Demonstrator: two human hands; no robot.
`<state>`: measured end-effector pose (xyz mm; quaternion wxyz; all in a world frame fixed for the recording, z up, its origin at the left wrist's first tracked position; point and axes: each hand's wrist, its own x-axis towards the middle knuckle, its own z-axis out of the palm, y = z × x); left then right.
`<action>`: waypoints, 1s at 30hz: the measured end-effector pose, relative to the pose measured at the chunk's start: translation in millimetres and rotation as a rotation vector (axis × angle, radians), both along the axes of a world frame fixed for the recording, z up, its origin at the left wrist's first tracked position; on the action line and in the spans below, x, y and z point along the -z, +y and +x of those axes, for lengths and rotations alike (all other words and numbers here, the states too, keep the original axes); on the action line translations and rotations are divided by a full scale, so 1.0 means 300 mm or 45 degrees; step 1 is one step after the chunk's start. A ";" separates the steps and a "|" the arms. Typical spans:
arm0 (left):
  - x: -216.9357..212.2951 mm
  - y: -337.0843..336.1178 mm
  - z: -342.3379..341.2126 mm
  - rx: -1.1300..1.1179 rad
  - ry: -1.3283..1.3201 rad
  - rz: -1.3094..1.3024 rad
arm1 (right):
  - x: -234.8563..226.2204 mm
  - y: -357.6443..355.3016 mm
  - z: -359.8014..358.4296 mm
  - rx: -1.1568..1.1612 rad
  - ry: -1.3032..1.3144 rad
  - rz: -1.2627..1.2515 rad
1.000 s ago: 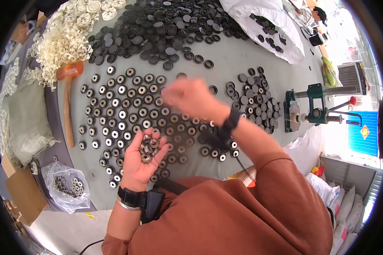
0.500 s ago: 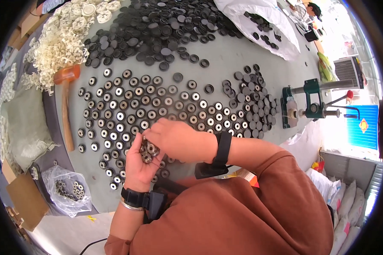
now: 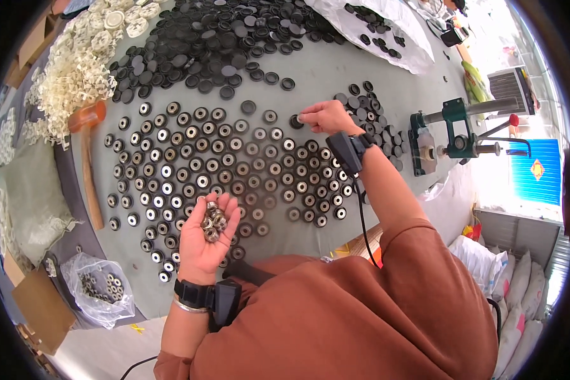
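Observation:
My left hand [image 3: 202, 250] is cupped palm up with its fingers curled round a small pile of metal bearings [image 3: 213, 221]. Farther right and away, my right hand [image 3: 328, 118] pinches a bearing [image 3: 300, 118] at a round black cap [image 3: 295, 123] on the table; the fingertips mostly cover that bearing. Whether it sits inside the cap I cannot tell. Many black caps with metal bearings in their centres [image 3: 166, 171] lie spread over the table left of and beyond my hands. A lone black cap without a bearing [image 3: 248, 107] lies left of my right hand.
Loose black caps [image 3: 202, 44] are heaped at the back, with more [image 3: 386, 136] beside the green hand press [image 3: 456, 136]. On the left are white plastic parts [image 3: 76, 88], an orange-headed mallet [image 3: 90, 164] and a clear bag [image 3: 98, 288] with bearings.
My right hand has left the left palm and moved right and away to a black cap. The left hand stays cupped round the bearings. The view has shifted slightly.

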<state>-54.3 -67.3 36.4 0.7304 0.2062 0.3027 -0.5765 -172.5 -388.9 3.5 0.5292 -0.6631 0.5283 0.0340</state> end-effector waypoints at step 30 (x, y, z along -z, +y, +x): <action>0.066 -0.049 -0.010 -0.101 0.094 -0.361 | -0.201 0.579 0.115 -1.162 -0.718 -0.691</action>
